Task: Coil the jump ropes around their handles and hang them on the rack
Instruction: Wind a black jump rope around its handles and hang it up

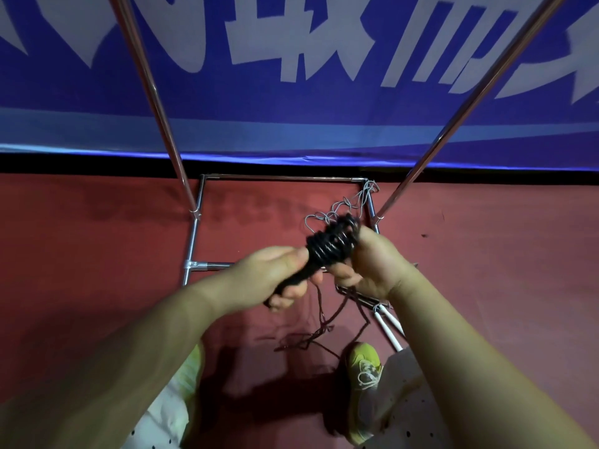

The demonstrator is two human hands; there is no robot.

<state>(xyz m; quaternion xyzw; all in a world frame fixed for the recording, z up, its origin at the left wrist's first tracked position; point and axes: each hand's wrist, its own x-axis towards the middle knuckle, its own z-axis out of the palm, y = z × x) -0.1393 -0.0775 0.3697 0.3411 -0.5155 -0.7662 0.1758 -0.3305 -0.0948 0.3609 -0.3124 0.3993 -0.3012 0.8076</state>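
Note:
My left hand (275, 277) grips the black handles of a jump rope, whose black cord is wound in several turns into a coil (329, 244) at their upper end. At the coil's right side my right hand (363, 264) pinches the cord. A loose dark length of rope (311, 335) hangs down from the hands and lies in loops on the red floor. A grey rope (350, 202) lies tangled on the floor by the rack's base. White handles (389, 325) of another rope lie on the floor at the right.
The metal rack has two slanted poles, left (155, 98) and right (466, 108), rising from a rectangular base frame (278, 178) on the red floor. A blue banner with white characters (291, 59) hangs behind it. My yellow-green shoe (364, 384) stands below the hands.

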